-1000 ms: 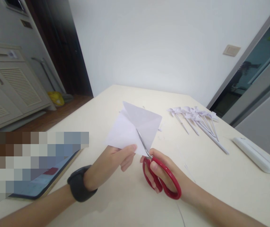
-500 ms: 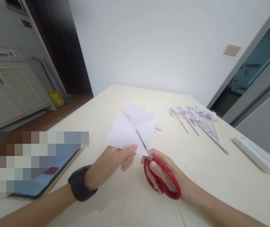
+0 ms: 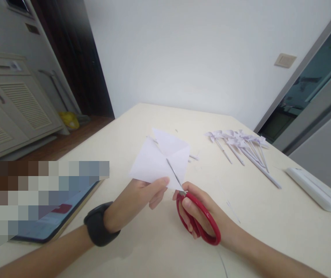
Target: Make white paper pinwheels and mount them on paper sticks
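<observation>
A square sheet of white paper is pinched at its near edge between the thumb and fingers of my left hand. My right hand grips red-handled scissors, its thumb and fingers through the loops. The scissor blades lie across the paper from its near corner towards the middle. A slit runs on from there to the far edge, where the sheet parts into two flaps. A dark band is on my left wrist.
Several white paper pinwheels on sticks lie at the right, beside a long white plastic packet. Small paper scraps lie behind the sheet. A tablet-like device, partly pixelated, stands at the left on the cream table.
The scissor blades look more closed together on the paper. The sheet's far edge has dipped slightly; both hands stay almost in place.
</observation>
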The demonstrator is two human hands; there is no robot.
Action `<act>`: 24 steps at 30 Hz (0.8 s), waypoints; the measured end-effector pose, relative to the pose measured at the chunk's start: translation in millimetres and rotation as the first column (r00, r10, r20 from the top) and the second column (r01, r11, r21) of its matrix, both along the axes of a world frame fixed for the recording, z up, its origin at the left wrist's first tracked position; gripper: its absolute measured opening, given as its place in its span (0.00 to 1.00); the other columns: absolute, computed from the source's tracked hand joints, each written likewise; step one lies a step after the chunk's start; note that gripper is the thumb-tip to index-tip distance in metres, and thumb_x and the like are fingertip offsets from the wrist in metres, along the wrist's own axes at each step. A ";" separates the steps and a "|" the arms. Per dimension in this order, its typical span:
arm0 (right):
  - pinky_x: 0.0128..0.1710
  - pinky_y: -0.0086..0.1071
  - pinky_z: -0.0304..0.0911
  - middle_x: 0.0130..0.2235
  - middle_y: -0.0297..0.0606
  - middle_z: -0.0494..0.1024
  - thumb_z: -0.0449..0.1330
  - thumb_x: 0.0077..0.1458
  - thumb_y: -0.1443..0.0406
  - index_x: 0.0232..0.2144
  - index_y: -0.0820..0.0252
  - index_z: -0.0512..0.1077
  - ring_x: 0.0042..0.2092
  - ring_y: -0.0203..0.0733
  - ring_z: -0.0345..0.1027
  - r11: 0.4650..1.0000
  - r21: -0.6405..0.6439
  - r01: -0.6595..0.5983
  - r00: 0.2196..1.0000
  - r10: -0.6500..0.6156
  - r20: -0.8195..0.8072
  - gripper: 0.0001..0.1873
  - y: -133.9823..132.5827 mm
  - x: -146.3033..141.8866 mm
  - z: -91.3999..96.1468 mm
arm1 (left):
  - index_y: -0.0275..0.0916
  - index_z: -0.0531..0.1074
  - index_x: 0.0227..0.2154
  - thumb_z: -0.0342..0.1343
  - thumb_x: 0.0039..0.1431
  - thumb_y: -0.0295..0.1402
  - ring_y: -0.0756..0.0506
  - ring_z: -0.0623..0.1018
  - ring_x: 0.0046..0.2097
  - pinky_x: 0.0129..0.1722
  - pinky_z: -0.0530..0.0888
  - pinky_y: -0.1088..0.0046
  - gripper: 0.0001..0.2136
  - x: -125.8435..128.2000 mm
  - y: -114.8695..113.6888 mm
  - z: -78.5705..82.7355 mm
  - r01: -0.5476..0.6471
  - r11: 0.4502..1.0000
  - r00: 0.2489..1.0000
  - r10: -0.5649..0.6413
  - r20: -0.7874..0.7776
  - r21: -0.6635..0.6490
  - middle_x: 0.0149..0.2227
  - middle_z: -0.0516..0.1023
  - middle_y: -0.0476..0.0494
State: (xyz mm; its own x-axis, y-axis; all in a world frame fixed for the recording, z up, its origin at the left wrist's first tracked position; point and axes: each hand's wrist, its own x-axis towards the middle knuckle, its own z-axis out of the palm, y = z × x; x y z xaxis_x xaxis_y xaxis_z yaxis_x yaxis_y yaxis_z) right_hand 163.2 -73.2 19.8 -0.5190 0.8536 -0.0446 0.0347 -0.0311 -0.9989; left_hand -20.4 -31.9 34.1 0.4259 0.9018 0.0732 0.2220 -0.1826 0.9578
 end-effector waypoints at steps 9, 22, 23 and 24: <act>0.16 0.21 0.55 0.22 0.25 0.61 0.53 0.57 0.53 0.35 0.57 0.60 0.18 0.27 0.55 0.997 -0.005 0.072 0.996 -0.071 0.061 0.14 0.7 -2.0 -0.5 | 0.41 0.54 0.15 0.45 0.60 0.37 0.50 0.60 0.19 0.20 0.59 0.73 0.18 3.1 -0.8 2.5 -0.109 0.994 0.987 0.108 0.117 -0.002 0.14 0.54 0.55; 0.18 0.23 0.57 0.23 0.26 0.64 0.59 0.53 0.57 0.35 0.57 0.62 0.20 0.28 0.58 0.986 -0.167 0.005 0.999 0.004 0.054 0.12 3.1 2.8 1.8 | 0.40 0.51 0.17 0.51 0.53 0.27 0.55 0.51 0.18 0.17 0.53 0.77 0.15 -4.8 12.4 9.6 -0.339 0.935 0.813 0.346 0.469 -0.104 0.17 0.47 0.58; 0.19 0.23 0.58 0.23 0.26 0.65 0.58 0.53 0.57 0.35 0.57 0.62 0.20 0.29 0.59 0.984 -0.178 0.021 0.999 -0.014 0.039 0.12 4.6 4.6 3.2 | 0.40 0.52 0.18 0.52 0.53 0.26 0.55 0.50 0.18 0.16 0.52 0.78 0.15 -5.8 12.8 10.7 -0.339 0.933 0.792 0.352 0.499 -0.121 0.17 0.47 0.58; 0.19 0.24 0.58 0.23 0.27 0.65 0.57 0.54 0.57 0.35 0.57 0.62 0.20 0.29 0.59 0.982 -0.181 0.045 0.999 -0.042 0.021 0.12 6.4 6.7 4.9 | 0.40 0.52 0.18 0.52 0.52 0.26 0.55 0.49 0.18 0.16 0.52 0.79 0.14 -6.7 13.0 11.1 -0.337 0.931 0.779 0.359 0.514 -0.139 0.18 0.46 0.58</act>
